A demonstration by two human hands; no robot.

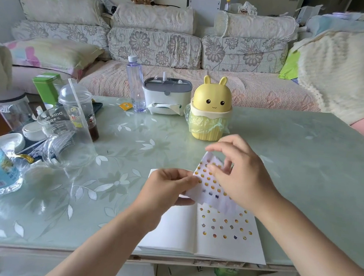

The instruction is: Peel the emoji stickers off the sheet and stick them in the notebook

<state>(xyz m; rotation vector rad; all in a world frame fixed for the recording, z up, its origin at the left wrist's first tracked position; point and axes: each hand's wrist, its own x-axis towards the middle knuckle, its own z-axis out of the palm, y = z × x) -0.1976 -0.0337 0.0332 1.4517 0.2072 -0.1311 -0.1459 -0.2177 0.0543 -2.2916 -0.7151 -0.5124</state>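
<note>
1. While the left hand pinches the left edge of the sticker sheet between thumb and curled fingers, it holds that sheet raised and tilted just above the notebook.
2. The right hand lies over the sheet's upper right part, fingers bent, tips touching the top rows. I cannot tell whether a sticker is pinched.
3. Several rows of yellow faces and one darker row are left on the sheet.
4. The notebook lies open at the table's near edge. Its right page bears rows of stickers, and its left page is blank.
5. The job looks well under way, not finished.
6. Farther back stands a yellow bin, and cups crowd the left edge.
</note>
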